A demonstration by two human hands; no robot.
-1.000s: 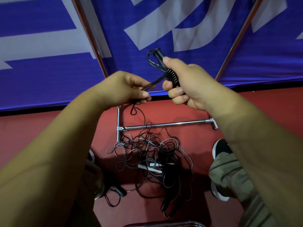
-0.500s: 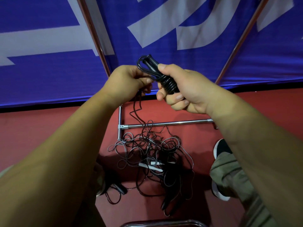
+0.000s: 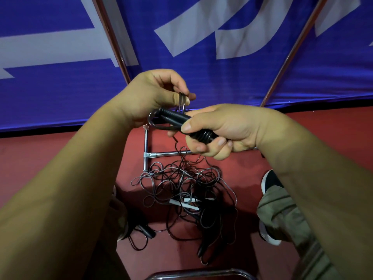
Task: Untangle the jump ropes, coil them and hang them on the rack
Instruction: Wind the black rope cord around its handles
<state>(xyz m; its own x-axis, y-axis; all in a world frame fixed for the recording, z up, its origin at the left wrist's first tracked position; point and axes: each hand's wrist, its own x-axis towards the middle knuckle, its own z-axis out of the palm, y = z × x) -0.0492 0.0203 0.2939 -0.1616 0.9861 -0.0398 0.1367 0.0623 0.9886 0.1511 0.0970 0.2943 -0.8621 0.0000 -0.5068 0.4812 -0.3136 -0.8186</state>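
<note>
Head view: at the centre of the frame the right hand (image 3: pixel 228 128) has its fingers curled tight round a pair of black jump-rope handles (image 3: pixel 177 120), with the thumb lying along them. Just above and to the left, the left hand (image 3: pixel 149 98) pinches a doubled loop of cord (image 3: pixel 182 103) between thumb and forefinger. A strand hangs from the handles to a tangled pile of ropes (image 3: pixel 181 184) on the red floor (image 3: pixel 60 154) at lower middle, against the chrome rack frame (image 3: pixel 145 146). A white handle (image 3: pixel 184 203) lies in the pile. A blue banner (image 3: pixel 222 81) fills the top, and a black shoe (image 3: pixel 270 179) sits at lower right.
</note>
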